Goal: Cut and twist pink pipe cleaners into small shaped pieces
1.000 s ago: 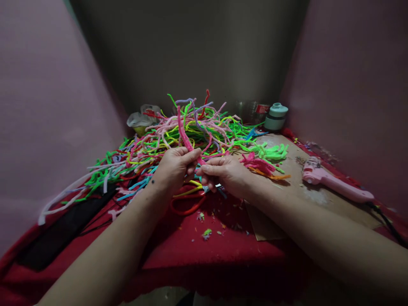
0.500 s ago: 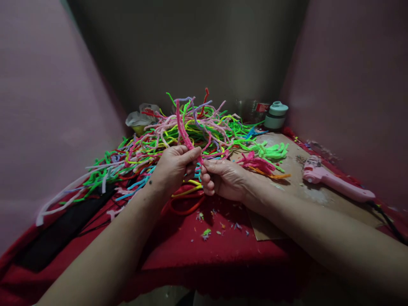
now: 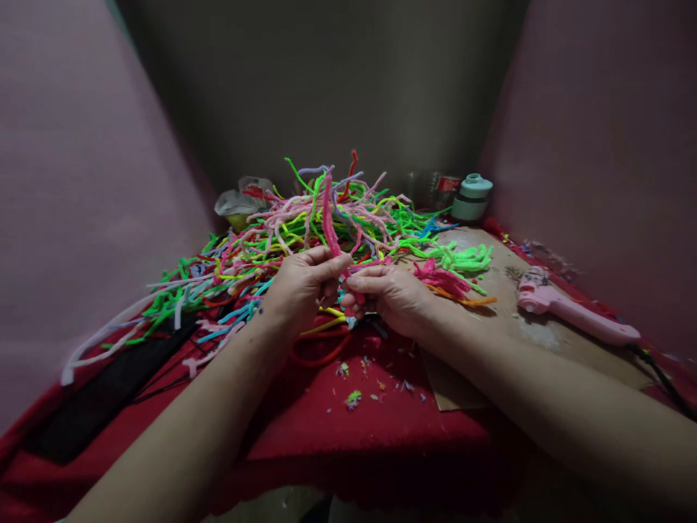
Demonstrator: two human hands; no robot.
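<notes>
My left hand (image 3: 299, 289) and my right hand (image 3: 388, 293) meet at the middle of the table, both pinched on a pink pipe cleaner (image 3: 328, 218) that stands up between them. The left thumb and fingers grip it higher up; the right fingertips hold its lower end. Behind the hands lies a big tangled heap of pipe cleaners (image 3: 283, 232) in green, yellow, pink, blue and white. A small bundle of green pieces (image 3: 462, 258) and a pink and orange bundle (image 3: 443, 282) lie to the right of my right hand.
A red cloth (image 3: 370, 428) covers the table, with small trimmings scattered on it. A pink glue gun (image 3: 566, 309) rests on brown cardboard (image 3: 490, 341) at the right. A teal lidded container (image 3: 471, 197) and a crumpled bag (image 3: 239, 200) stand at the back. Pink walls close in both sides.
The upright pink pipe cleaner has swung a little to the right. My right fingers have shifted up closer to the left hand along its lower end.
</notes>
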